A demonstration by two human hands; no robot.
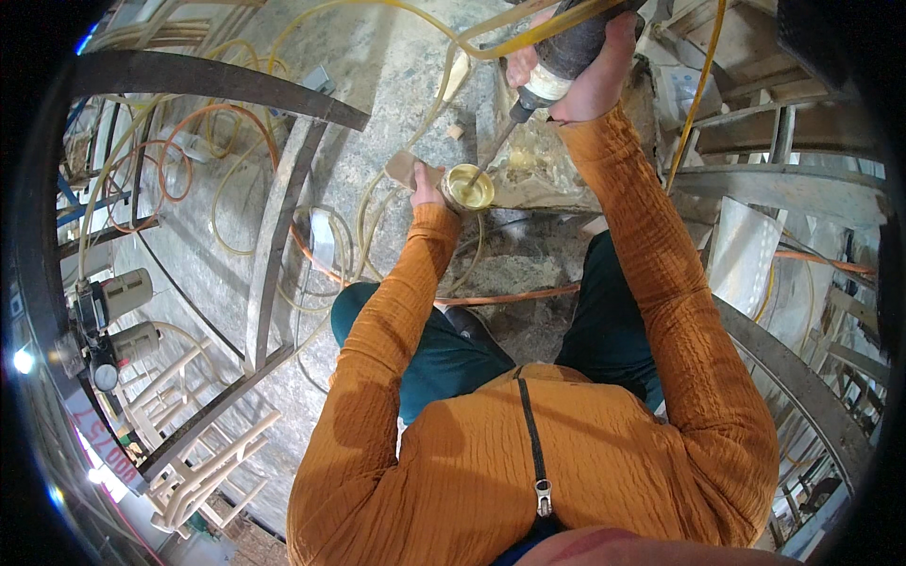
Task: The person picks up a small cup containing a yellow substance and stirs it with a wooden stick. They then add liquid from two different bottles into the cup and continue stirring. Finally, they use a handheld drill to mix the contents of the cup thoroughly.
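Note:
My left hand point(427, 185) is closed on a small brown block point(400, 169), which sticks out past its fingers. Touching that hand on its right side is a round can point(469, 188) with a yellowish inside; whether the fingers also grip it, I cannot tell. My right hand point(604, 77) wraps around a dark hand-held power tool point(572, 45) with a white collar, at the upper right. From the tool a long thin rod point(500, 140) runs down and leftward, its tip inside the can. Part of the tool's top is cut off by the picture's edge.
Yellow hoses point(363, 5) loop overhead and across the floor; an orange hose point(514, 296) crosses before my feet. Dark curved frames point(217, 80) stand at left, with an air regulator point(118, 321) and wooden chair frames point(203, 472). More curved beams point(802, 373) stand at right.

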